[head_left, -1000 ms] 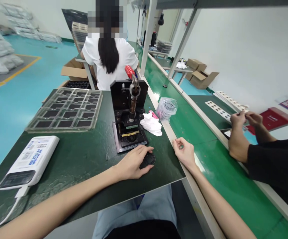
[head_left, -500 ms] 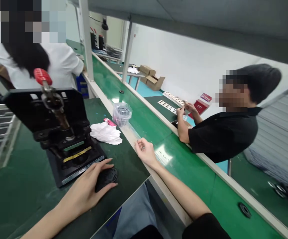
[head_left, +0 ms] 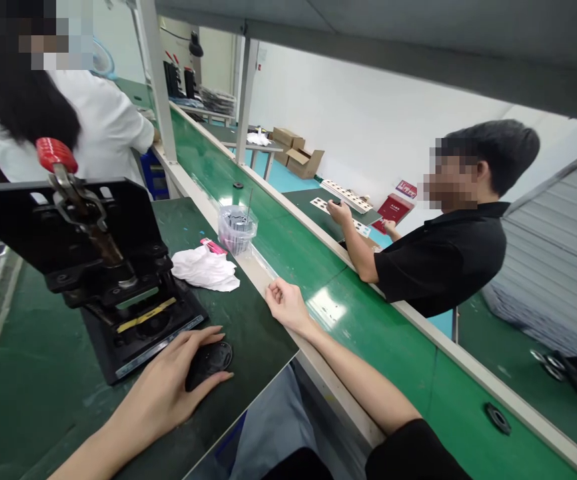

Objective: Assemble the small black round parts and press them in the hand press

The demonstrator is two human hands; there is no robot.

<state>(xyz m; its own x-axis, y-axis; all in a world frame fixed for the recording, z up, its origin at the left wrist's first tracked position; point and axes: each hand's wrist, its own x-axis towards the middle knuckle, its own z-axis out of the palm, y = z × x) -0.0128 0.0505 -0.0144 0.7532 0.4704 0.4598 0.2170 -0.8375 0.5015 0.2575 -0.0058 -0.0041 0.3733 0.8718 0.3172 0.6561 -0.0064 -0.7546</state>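
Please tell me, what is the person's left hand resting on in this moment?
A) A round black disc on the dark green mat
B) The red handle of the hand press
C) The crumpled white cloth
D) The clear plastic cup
A: the left hand lies over the round black disc on the dark green mat, just beside the base of the hand press.
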